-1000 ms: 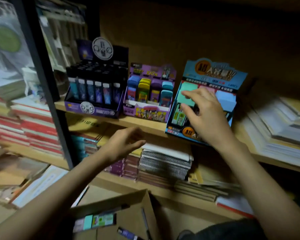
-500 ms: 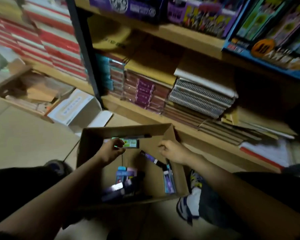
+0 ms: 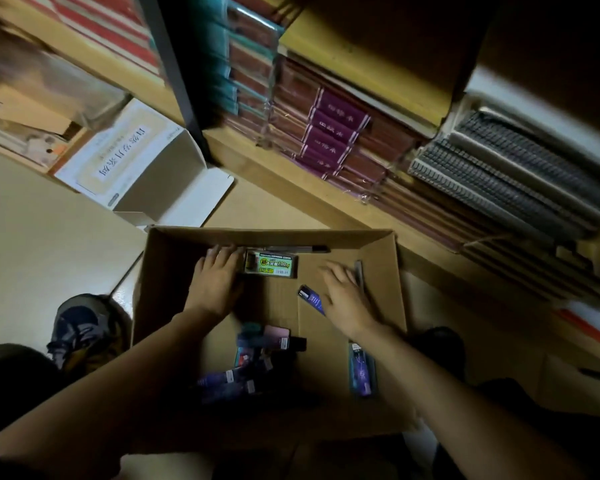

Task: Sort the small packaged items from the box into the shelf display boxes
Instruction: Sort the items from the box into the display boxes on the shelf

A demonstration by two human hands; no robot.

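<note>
Both forearms bare, from left hand [image 3: 215,278] and right hand [image 3: 343,292] back to the frame edge. Dark garment [image 3: 11,375] over both knees. Left shoe [image 3: 80,327] is a grey-and-navy lace-up trainer; right shoe [image 3: 437,344] is just a dark shape.

matt cardboard box [image 3: 378,271], glossy plastic packets [image 3: 361,372]

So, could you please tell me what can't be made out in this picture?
Head view, the only one:
Whether the left hand grips the green-labelled pack: the hand covers its left end.
The pile of packs in the cardboard box: shadowed, labels unreadable.
Whether the right hand touches the dark item beside it: fingers are blurred.
The display boxes: beyond the top edge.
</note>
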